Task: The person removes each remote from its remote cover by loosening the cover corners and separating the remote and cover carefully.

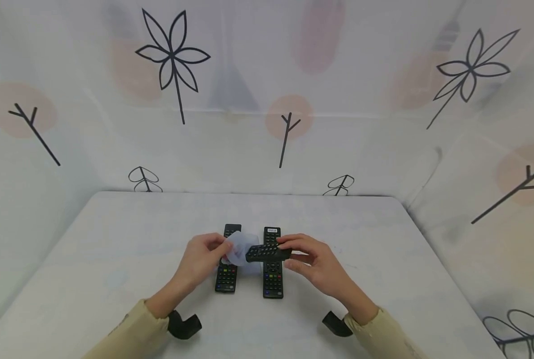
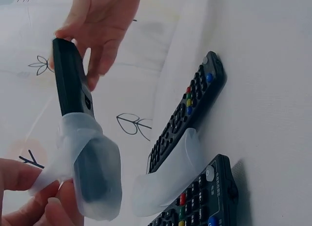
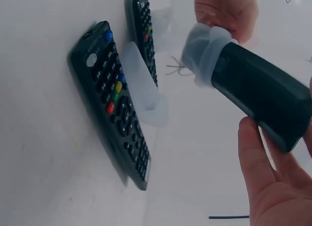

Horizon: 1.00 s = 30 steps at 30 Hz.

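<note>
In the head view my right hand [image 1: 313,262] grips one end of a black remote control [image 1: 267,253], raised above the table. A translucent, bluish-white soft sleeve [image 1: 240,249] is bunched over the remote's other end. My left hand [image 1: 199,258] pinches the sleeve's loose edge between thumb and fingers. Through the sleeve [image 2: 100,179], the covered end shows faintly in the left wrist view. The right wrist view shows the remote's smooth back [image 3: 263,92], with my right fingers along its edges.
Two more black remotes, one on the left [image 1: 226,279] and one on the right [image 1: 273,286], lie buttons up on the white table [image 1: 127,234]. Between them lies another translucent sleeve [image 2: 170,179]. Behind the table hangs a patterned cloth [image 1: 231,149].
</note>
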Each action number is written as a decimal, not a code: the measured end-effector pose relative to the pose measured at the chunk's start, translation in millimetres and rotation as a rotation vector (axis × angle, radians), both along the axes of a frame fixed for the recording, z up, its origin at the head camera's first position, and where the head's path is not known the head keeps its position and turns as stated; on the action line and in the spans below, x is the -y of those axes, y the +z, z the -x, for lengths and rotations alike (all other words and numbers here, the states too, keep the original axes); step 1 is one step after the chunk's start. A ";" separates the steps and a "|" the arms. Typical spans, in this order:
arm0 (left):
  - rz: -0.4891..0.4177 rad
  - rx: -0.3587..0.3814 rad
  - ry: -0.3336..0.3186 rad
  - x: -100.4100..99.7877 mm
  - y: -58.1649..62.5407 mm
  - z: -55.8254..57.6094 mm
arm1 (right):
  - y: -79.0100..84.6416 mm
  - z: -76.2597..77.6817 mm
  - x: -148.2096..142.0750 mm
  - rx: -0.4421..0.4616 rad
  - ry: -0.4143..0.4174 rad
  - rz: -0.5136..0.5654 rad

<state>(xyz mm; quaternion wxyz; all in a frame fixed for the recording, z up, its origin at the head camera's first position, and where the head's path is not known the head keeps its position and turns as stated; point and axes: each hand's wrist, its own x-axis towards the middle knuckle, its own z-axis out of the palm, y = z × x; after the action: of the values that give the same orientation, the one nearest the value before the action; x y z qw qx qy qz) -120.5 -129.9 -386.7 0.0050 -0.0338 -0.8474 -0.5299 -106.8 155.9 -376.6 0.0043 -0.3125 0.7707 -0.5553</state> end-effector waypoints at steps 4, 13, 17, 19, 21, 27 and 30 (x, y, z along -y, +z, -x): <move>-0.022 -0.011 0.016 0.3 1.4 -0.7 | -0.6 -0.2 1.5 0.052 -0.061 -0.015; -0.063 -0.040 0.034 -0.4 3.9 -2.7 | 0.2 0.5 6.8 0.322 -0.208 -0.074; -0.104 -0.055 0.031 -0.8 5.0 -3.3 | 0.3 3.5 6.3 0.470 -0.164 -0.023; -0.117 -0.060 0.022 -1.1 4.4 -3.1 | 0.7 4.4 5.9 0.502 -0.149 -0.012; -0.122 -0.062 0.002 -1.1 3.6 -3.2 | 0.9 4.8 5.8 0.514 -0.146 -0.006; -0.006 -0.042 -0.027 -2.3 -0.6 -3.0 | 0.5 3.1 7.1 0.512 -0.143 0.024; 0.023 -0.023 -0.020 -3.1 -1.8 -2.8 | 0.5 0.7 9.0 0.503 -0.138 0.029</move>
<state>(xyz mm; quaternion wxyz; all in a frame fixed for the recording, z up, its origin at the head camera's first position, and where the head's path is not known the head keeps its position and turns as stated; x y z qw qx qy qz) -117.7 -126.8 -388.5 0.0091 -0.0482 -0.8529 -0.5197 -107.4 146.9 -376.1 0.1533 -0.1112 0.7570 -0.6254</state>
